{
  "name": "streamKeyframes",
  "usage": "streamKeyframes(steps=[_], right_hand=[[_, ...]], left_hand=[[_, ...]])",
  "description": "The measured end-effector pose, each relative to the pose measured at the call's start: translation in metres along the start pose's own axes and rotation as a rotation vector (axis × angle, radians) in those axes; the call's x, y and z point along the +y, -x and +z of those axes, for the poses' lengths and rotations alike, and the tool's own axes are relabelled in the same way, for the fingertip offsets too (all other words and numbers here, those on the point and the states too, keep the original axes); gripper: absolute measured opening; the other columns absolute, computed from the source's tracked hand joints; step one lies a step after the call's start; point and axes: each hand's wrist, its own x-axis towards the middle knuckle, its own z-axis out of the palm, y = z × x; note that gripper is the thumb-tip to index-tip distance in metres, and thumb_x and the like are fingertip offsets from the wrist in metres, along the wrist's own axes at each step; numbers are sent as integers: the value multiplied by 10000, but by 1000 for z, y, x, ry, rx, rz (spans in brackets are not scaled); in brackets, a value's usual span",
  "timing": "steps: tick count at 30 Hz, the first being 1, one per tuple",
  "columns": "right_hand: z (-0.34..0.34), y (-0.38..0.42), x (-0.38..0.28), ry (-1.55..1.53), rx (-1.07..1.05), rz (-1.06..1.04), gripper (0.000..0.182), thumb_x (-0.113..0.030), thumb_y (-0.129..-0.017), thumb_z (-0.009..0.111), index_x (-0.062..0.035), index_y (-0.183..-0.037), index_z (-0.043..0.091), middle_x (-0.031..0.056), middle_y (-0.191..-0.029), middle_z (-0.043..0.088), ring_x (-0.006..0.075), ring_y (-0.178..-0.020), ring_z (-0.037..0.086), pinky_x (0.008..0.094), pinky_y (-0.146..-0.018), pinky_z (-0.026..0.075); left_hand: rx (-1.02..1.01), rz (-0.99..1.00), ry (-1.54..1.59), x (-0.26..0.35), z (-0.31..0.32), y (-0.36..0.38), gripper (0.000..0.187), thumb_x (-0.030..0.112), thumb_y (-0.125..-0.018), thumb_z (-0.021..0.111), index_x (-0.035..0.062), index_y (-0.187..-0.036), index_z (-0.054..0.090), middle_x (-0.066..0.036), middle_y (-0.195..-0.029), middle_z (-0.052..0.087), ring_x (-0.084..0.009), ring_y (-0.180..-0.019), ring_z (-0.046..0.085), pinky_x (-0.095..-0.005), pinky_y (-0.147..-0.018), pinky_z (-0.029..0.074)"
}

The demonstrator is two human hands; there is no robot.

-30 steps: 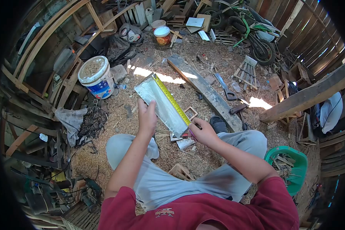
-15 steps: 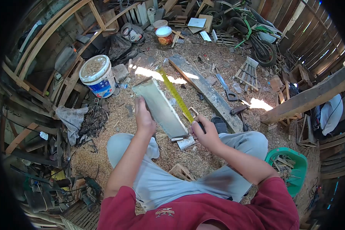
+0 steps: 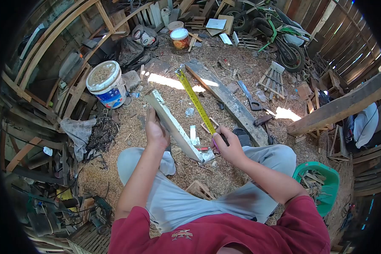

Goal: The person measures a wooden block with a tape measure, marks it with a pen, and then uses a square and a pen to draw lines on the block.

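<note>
Head view: our left hand (image 3: pixel 157 133), grip half-curled, holds a pale board (image 3: pixel 175 126); our right hand (image 3: pixel 227 146) pinches yellow measuring tape (image 3: pixel 194 101).

Board (image 3: pixel 175 127), centre: wood, matt, rough whitish edge. Measuring tape (image 3: pixel 194 102), centre: smooth yellow strip, slight sheen. Plank (image 3: pixel 237 108), right of centre: worn, rough wood. Tub (image 3: pixel 333 180), lower right: smooth green plastic. Bucket (image 3: pixel 104 86), upper left: plastic, dusty lid. Shirt (image 3: pixel 241 233), bottom: matt red cloth.

Green bike (image 3: pixel 278 37) up back R, big bucket (image 3: pixel 110 96) over on L, small bucket (image 3: pixel 180 43) further back. Green tub (image 3: pixel 335 186) lower R w/ wood scraps (image 3: pixel 313 181) in it.
</note>
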Motion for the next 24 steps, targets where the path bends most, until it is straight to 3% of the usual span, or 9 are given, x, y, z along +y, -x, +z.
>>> streamKeyframes(steps=[6,15,24], right_hand=[[0,2,-1,24,-3,2,211,-206,-1031,568,-24,-927,582,82,-726,685,157,-642,629,348,-630,487],[-2,2,-7,25,-3,33,211,-204,-1027,571,-14,-936,587,91,-740,697,157,-689,676,339,-669,522],[-13,-5,-3,77,-52,73,227,-220,-1013,573,-14,-923,602,85,-751,714,152,-701,696,334,-683,541]], left_hand=[[62,-9,2,2,3,-1,418,425,-1117,423,114,-1362,556,-40,-1204,607,-193,-1118,569,-395,-1063,424],[14,10,-7,8,9,4,418,361,-1143,351,84,-1406,521,-77,-1399,582,-218,-1274,581,-434,-1096,465],[51,133,-214,1,8,5,503,377,-1145,350,20,-1500,351,-147,-1454,512,-262,-1337,533,-418,-1132,446]])
